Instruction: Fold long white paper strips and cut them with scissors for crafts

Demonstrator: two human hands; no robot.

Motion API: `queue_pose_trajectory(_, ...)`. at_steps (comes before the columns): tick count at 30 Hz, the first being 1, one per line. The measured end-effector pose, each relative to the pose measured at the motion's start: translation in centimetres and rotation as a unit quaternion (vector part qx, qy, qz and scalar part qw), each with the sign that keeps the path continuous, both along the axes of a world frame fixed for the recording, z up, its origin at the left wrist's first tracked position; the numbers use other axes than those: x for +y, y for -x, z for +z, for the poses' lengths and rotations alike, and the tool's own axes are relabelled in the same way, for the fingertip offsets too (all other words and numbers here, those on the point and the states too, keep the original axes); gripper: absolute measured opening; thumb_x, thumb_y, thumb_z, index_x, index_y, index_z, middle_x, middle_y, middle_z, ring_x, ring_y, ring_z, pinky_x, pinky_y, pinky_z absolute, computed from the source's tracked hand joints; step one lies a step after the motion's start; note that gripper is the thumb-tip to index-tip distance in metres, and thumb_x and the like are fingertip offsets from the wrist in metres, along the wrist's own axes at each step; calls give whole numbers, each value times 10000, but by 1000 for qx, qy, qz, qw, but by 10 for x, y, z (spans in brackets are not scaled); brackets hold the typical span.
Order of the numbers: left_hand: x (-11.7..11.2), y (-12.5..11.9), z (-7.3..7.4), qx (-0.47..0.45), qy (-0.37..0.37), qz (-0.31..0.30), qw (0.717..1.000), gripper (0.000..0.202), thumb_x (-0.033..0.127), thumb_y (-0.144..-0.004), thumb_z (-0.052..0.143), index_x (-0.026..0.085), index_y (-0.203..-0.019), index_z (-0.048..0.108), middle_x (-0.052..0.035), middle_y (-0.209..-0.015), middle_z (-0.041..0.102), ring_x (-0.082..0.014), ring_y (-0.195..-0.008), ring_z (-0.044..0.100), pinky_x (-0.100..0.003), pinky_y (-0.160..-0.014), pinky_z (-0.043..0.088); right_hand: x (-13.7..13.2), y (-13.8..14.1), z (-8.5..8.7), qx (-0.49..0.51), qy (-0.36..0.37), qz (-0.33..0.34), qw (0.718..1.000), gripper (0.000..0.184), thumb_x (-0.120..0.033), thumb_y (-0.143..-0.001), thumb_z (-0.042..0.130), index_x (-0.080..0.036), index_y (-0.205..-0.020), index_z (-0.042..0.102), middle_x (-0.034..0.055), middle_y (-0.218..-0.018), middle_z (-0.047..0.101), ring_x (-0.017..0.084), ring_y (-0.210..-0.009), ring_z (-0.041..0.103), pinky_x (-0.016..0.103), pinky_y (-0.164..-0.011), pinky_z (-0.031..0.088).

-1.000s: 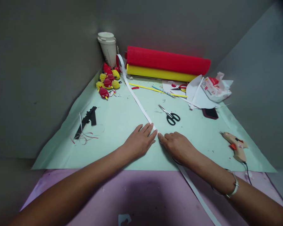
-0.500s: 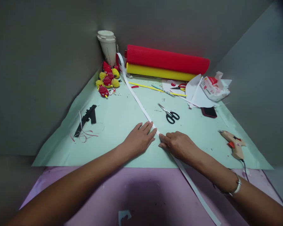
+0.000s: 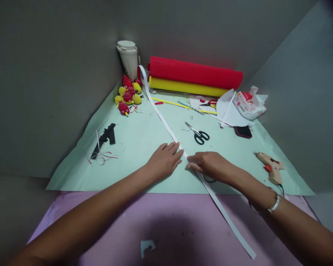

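A long white paper strip (image 3: 161,117) runs slantwise over the green sheet (image 3: 138,147), and its lower end hangs past the near edge. My left hand (image 3: 165,159) lies flat with fingertips pressing on the strip's middle, fingers stretched out. Just to the right, my right hand (image 3: 208,163) is closed, thumb and fingers pinched at the strip. A dark curved loop (image 3: 210,180) shows beneath its palm; most of it is hidden. Black-handled scissors (image 3: 198,133) lie beyond my right hand.
Red (image 3: 194,73) and yellow rolls (image 3: 188,87) lie at the back, by a white cup (image 3: 128,61) and small red and yellow figures (image 3: 128,97). A glue gun (image 3: 271,168), phone (image 3: 243,132) and tissue pack (image 3: 249,104) are right; black scraps (image 3: 103,140) left.
The view has shifted slightly. My right hand has lifted or turned a little at the strip, so the dark loop now shows beneath it. My left hand stays pressed on the strip.
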State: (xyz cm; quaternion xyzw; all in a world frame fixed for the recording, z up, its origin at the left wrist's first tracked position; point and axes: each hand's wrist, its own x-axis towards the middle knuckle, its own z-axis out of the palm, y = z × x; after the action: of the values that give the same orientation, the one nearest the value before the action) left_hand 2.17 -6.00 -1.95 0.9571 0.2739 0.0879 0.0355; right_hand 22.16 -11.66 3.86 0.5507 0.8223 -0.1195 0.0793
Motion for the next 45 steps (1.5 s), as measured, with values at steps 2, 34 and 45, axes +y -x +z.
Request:
queue_pose_trajectory(2, 0, -1, 3, -5, 14, 3, 1000, 388, 316, -991, 371, 178, -1336, 484, -156, -1466, 421, -269, -1352, 379, -423, -1047, 302, 6, -4, 7, 45, 32, 5, 998, 341, -391, -998, 367, -216, -942, 654, 49, -856, 698, 178, -751, 620, 265, -614, 331)
queue_pose_trajectory(34, -31, -35, 14, -291, 275, 127, 908, 120, 182, -864, 537, 203, -907, 647, -35, -886, 635, -185, -860, 583, -340, -792, 483, -4, -47, -14, 170, -4, -20, 985, 563, -1, -707, 439, -188, -1222, 570, 74, -992, 661, 198, -891, 600, 313, -806, 468)
queue_pose_trajectory(45, -33, -35, 8, -306, 295, 127, 896, 166, 286, -811, 667, 209, -957, 647, -12, -832, 599, -176, -835, 583, -324, -759, 481, -4, -32, 4, 125, -36, 16, 991, 453, -49, -795, 475, -209, -1208, 568, 85, -1018, 657, 200, -905, 598, 284, -734, 437)
